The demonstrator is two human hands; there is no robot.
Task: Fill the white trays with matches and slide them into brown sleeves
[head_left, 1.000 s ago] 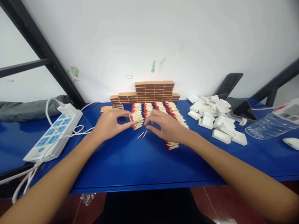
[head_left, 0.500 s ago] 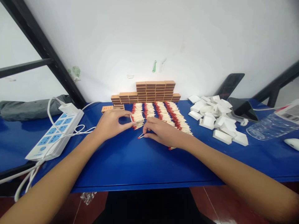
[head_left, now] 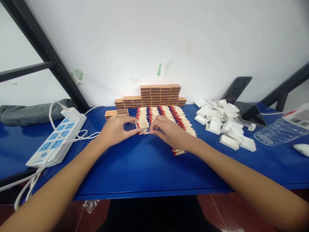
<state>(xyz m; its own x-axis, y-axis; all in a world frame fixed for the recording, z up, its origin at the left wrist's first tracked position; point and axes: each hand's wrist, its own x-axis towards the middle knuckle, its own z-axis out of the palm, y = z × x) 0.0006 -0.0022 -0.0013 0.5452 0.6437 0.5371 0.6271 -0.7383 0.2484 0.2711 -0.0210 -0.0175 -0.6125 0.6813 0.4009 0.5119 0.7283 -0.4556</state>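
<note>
My left hand (head_left: 116,129) grips a small white matchbox tray (head_left: 143,124) between thumb and fingers at its left end. Matches with red heads lie in that tray. My right hand (head_left: 166,129) is closed in a pinch just right of the tray, with matches (head_left: 146,132) between thumb and forefinger; how many, I cannot tell. Behind and beside the hands, loose matches (head_left: 154,112) lie in several rows, red heads to the left. A few more matches (head_left: 178,151) show below my right wrist.
Closed matchboxes (head_left: 160,96) are stacked against the wall, with an orange-topped box (head_left: 111,113) at their left. White trays (head_left: 220,117) lie piled at right, near a phone (head_left: 238,90), a dark device (head_left: 249,113) and a plastic bottle (head_left: 277,130). A power strip (head_left: 58,138) sits left.
My right hand has moved slightly up toward the tray, carrying the pinched matches to its lower right edge. My left hand stays on the tray. More matches show below my right wrist.
</note>
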